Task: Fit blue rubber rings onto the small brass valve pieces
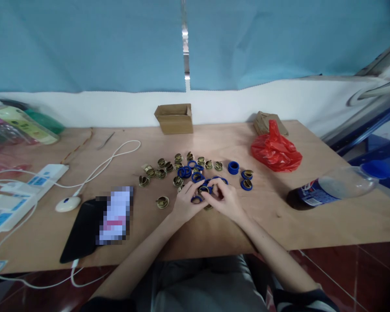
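Observation:
My left hand [186,200] and my right hand [225,197] meet at the middle of the wooden table [195,225], fingers curled together around a brass fitting [203,190] with a blue ring [196,199] against it. Just beyond the hands lie several loose blue rubber rings [189,170] and several brass fittings [160,173] scattered in a rough row. A stacked blue ring [233,167] and two ringed fittings [246,179] sit to the right. One brass fitting [162,202] lies alone to the left of my left hand.
A small open cardboard box [174,118] stands at the back. A red plastic bag [275,150] and brown packet [267,121] lie back right, a plastic bottle [334,186] on its side at right. A phone [99,219], white mouse [68,203] and power strips [19,195] occupy the left.

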The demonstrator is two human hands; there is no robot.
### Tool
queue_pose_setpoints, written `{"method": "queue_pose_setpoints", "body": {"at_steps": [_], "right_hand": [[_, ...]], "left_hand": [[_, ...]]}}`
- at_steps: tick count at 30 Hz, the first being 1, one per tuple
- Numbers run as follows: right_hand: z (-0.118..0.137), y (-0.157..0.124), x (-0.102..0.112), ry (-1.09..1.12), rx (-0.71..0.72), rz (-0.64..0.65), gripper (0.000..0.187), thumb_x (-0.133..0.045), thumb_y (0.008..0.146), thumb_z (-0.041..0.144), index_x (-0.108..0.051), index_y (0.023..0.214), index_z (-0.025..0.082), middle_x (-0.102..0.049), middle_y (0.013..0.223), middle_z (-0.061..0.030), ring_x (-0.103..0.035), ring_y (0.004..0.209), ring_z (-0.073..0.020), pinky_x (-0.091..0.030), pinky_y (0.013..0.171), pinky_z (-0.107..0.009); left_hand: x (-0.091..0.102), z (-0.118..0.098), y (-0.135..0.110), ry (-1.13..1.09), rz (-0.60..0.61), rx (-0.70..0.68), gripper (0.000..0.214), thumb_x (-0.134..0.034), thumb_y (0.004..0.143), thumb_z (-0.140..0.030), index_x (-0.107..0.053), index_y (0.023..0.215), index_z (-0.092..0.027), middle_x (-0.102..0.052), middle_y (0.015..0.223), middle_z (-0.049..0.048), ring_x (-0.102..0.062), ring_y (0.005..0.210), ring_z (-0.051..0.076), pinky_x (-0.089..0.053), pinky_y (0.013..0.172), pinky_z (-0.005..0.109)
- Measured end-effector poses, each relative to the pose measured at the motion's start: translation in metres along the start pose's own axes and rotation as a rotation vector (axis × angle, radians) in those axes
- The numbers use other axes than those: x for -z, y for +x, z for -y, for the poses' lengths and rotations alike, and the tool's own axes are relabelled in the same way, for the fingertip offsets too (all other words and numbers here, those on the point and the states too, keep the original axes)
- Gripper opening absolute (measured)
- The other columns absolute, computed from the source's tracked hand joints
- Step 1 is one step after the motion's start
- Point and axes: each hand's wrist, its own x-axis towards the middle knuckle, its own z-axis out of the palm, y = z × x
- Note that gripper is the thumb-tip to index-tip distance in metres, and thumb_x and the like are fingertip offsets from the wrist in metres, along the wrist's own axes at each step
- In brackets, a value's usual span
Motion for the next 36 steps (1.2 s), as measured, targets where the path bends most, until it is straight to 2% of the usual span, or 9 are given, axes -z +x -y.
{"method": "queue_pose_setpoints", "body": {"at_steps": [5,8,13,17,21,24,28,33,36], "right_hand": [[-0.008,-0.003,-0.002,-0.149,0.175,0.111,0.021,-0.055,0.099,0.039,-0.065,0.11,0.024,-0.067,0.083,-0.0029,-0.062,0.07,-0.017,-0.049,0.069,-0.029],[-0.008,-0.002,-0.002,-0.162,0.192,0.083,0.023,-0.047,0.103,0.034,-0.067,0.104,0.023,-0.071,0.096,-0.0069,-0.066,0.081,-0.0193,-0.051,0.076,-0.031],[-0.002,0.003,0.006,-0.089,0.022,-0.144,0.023,-0.056,0.097,0.04,-0.067,0.088,0.023,-0.065,0.072,-0.0021,-0.057,0.062,-0.0168,-0.048,0.064,-0.029],[-0.003,0.011,0.015,-0.011,-0.135,-0.271,0.029,-0.054,0.096,0.044,-0.062,0.079,0.022,-0.055,0.061,0.0018,-0.048,0.052,-0.0136,-0.039,0.053,-0.026],[-0.018,0.019,0.032,-0.199,-0.211,-0.35,0.03,-0.054,0.093,0.041,-0.06,0.072,0.021,-0.055,0.057,0.0018,-0.05,0.051,-0.0137,-0.038,0.056,-0.026],[-0.03,0.024,0.052,-0.375,-0.296,-0.316,0.025,-0.056,0.085,0.036,-0.062,0.067,0.02,-0.061,0.057,-0.0013,-0.056,0.054,-0.0161,-0.038,0.058,-0.027],[-0.038,0.026,0.072,-0.453,-0.417,-0.222,0.02,-0.056,0.079,0.032,-0.063,0.065,0.02,-0.063,0.056,-0.0016,-0.058,0.054,-0.0167,-0.036,0.057,-0.027],[-0.041,0.025,0.074,-0.554,-0.412,-0.076,0.016,-0.058,0.082,0.028,-0.066,0.07,0.02,-0.069,0.064,-0.0027,-0.061,0.059,-0.0174,-0.033,0.056,-0.027],[-0.043,0.024,0.069,-0.695,-0.407,-0.054,0.014,-0.059,0.086,0.026,-0.07,0.081,0.019,-0.074,0.077,-0.0065,-0.066,0.069,-0.0196,-0.033,0.058,-0.027]], "left_hand": [[-0.002,0.002,-0.001,0.002,0.002,-0.002,0.051,-0.067,0.086,-0.021,-0.055,0.136,-0.023,-0.06,0.089,0.002,-0.062,0.072,0.014,-0.057,0.073,0.026],[-0.004,0.001,-0.001,-0.003,-0.002,0.011,0.052,-0.068,0.088,-0.022,-0.054,0.138,-0.023,-0.058,0.087,0.0008,-0.06,0.071,0.013,-0.057,0.075,0.026],[-0.003,-0.002,0.003,-0.056,0.023,0.076,0.054,-0.07,0.089,-0.03,-0.051,0.139,-0.024,-0.059,0.091,0.0013,-0.062,0.077,0.014,-0.057,0.079,0.029],[-0.002,-0.002,0.006,-0.084,0.017,0.135,0.035,-0.064,0.093,-0.025,-0.059,0.127,-0.023,-0.063,0.098,0.0036,-0.066,0.089,0.016,-0.056,0.086,0.032],[-0.001,0.004,0.008,-0.048,0.009,0.131,0.017,-0.056,0.095,-0.017,-0.065,0.109,-0.021,-0.065,0.102,0.0056,-0.067,0.094,0.017,-0.055,0.087,0.03],[0.001,0.011,0.009,0.018,0.01,0.109,0.015,-0.056,0.094,-0.015,-0.065,0.104,-0.02,-0.066,0.1,0.0059,-0.066,0.093,0.018,-0.055,0.086,0.032],[0.002,0.019,0.012,0.126,0.03,0.099,0.013,-0.058,0.091,-0.014,-0.065,0.101,-0.02,-0.066,0.097,0.0062,-0.064,0.091,0.021,-0.053,0.086,0.036],[0.0,0.022,0.01,0.178,0.081,0.09,0.012,-0.059,0.09,-0.015,-0.065,0.1,-0.02,-0.066,0.098,0.0072,-0.062,0.094,0.023,-0.052,0.088,0.04],[-0.003,0.022,0.008,0.164,0.11,0.077,0.012,-0.057,0.091,-0.015,-0.065,0.1,-0.02,-0.065,0.099,0.0076,-0.062,0.096,0.023,-0.052,0.09,0.04]]}}
